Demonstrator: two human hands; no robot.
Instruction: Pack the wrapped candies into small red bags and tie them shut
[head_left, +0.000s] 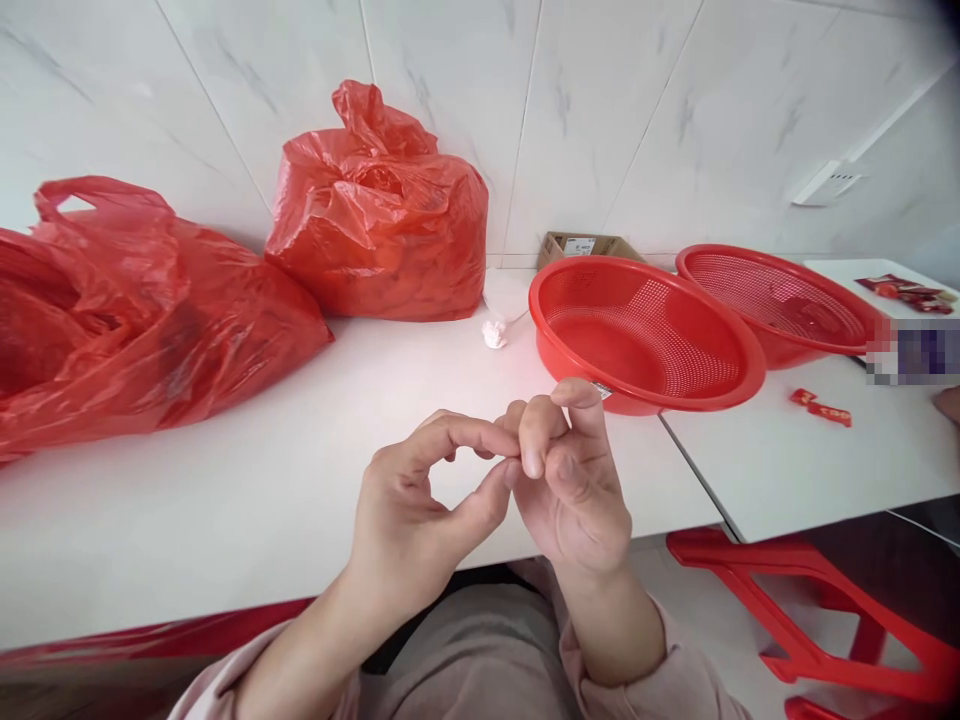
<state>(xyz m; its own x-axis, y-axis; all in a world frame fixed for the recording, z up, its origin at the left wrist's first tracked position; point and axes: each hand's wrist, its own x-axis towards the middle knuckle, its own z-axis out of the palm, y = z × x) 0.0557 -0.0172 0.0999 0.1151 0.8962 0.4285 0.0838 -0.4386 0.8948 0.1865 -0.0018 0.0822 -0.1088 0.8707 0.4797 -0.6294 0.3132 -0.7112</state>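
Note:
My left hand is raised over the front of the white table, its thumb and index fingertip brought together in a pinch. Those fingertips touch the fingers of my right hand; whatever lies between them, if anything, is too small or hidden to make out. The fingers of my right hand are bent and apart, palm turned up, and no object shows in it. Just behind my hands stands a red plastic basket with perforated sides. A crumpled white tissue lies on the tabletop left of this basket.
Two red plastic bags, one tied upright and one slumped, fill the table's left and back. A second red basket, a cardboard box and red wrappers are to the right. A red stool stands below.

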